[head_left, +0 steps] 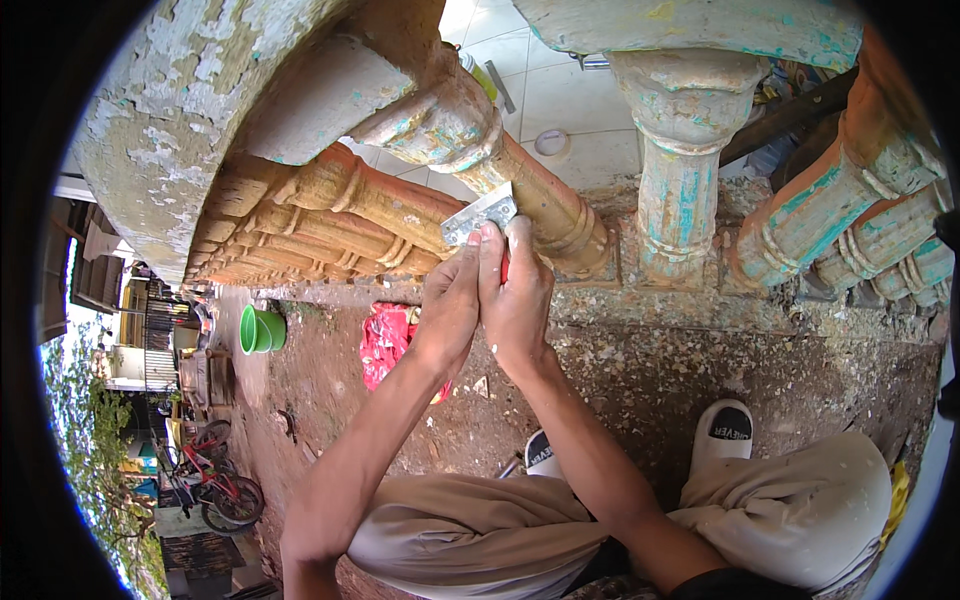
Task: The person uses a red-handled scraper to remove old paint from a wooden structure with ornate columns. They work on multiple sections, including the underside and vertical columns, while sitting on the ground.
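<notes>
A scraper (pixel 482 213) with a flat metal blade and a red handle is gripped in my right hand (pixel 516 300). My left hand (pixel 452 305) is closed beside it, its thumb and fingers pressed at the base of the blade. The blade lies against or just in front of a turned baluster (pixel 548 205), bare orange-brown with pale patches; whether it touches cannot be made out. Right of it stands another baluster (pixel 682 190), with flaking white and turquoise paint. My fingers hide most of the handle.
A peeling rail (pixel 165 130) runs along the upper left above more balusters. Paint flakes litter the dirt ground (pixel 640 370). A red plastic bag (pixel 388 345), a green bucket (pixel 262 330) and a red bicycle (pixel 228 492) are to the left. Pale floor tiles (pixel 580 100) lie behind the balusters.
</notes>
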Demonstrator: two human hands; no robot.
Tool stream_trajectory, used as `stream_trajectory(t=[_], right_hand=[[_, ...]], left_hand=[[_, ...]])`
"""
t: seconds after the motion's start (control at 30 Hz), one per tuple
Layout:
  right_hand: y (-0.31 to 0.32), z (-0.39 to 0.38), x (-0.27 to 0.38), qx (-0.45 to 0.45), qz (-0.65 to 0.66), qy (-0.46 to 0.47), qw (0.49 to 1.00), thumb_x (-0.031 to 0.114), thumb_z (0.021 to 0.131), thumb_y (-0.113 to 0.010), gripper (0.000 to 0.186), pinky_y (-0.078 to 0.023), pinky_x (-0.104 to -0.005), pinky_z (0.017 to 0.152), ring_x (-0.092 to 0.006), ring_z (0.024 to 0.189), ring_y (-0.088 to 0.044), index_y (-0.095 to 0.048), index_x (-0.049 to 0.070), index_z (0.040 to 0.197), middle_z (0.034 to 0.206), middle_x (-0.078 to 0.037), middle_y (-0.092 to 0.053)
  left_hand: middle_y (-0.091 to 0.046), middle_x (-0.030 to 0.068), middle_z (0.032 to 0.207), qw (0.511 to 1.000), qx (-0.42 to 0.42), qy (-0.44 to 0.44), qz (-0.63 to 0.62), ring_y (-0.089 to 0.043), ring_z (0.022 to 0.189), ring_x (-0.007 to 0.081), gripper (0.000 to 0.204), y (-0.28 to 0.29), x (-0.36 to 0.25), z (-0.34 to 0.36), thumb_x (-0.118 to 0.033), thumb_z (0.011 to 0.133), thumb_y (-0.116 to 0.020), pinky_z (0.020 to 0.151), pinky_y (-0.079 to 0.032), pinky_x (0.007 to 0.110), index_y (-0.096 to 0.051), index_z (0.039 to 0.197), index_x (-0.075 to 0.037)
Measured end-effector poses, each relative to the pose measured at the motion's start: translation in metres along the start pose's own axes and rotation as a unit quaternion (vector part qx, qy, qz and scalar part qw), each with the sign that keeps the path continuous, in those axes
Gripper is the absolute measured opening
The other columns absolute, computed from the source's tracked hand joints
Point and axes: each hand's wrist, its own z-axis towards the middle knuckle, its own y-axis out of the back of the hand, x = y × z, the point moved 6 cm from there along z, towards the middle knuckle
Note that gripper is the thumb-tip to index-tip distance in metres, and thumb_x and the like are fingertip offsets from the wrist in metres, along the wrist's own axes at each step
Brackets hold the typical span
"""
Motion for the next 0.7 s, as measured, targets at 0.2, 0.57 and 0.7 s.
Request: stream_trajectory(t=[0.2, 0.57, 0.7], right_hand=[[-0.004, -0.009, -0.007, 0.066, 0.068, 0.008, 0.995, 0.010, 0.107, -0.054, 0.016, -0.053, -0.0486, 0.070, -0.0439, 0.083, -0.069, -0.047, 0.001, 0.119, 0.092, -0.025, -0.068], [0.007, -0.017, -0.027, 0.072, 0.050, -0.050, 0.995, 0.009, 0.103, -0.065, 0.010, -0.052, -0.0344, 0.060, -0.0168, 0.067, -0.069, -0.062, 0.001, 0.109, 0.082, -0.012, -0.072], [0.008, -0.003, -0.007, 0.030, 0.030, 0.052, 0.998, 0.007, 0.101, -0.067, 0.015, -0.053, -0.0349, 0.061, -0.0194, 0.069, -0.071, -0.064, 0.001, 0.115, 0.082, -0.014, -0.071]], left_hand=[[-0.070, -0.0005, 0.096, 0.996, 0.031, -0.011, -0.079, -0.060, 0.082, 0.0067, 0.034, 0.000, -0.008, 0.003, -0.033, 0.115, -0.051, 0.076, -0.051, 0.024, -0.071, 0.107, -0.007], [-0.070, -0.0008, 0.096, 0.996, 0.050, 0.055, -0.056, -0.064, 0.088, 0.0085, 0.030, -0.001, 0.004, 0.013, -0.037, 0.113, -0.054, 0.082, -0.054, 0.029, -0.067, 0.104, -0.011], [-0.069, 0.0003, 0.089, 0.994, 0.051, -0.019, -0.097, -0.065, 0.079, 0.0091, 0.032, -0.001, -0.014, 0.017, -0.036, 0.113, -0.052, 0.076, -0.056, 0.028, -0.066, 0.105, -0.009]])
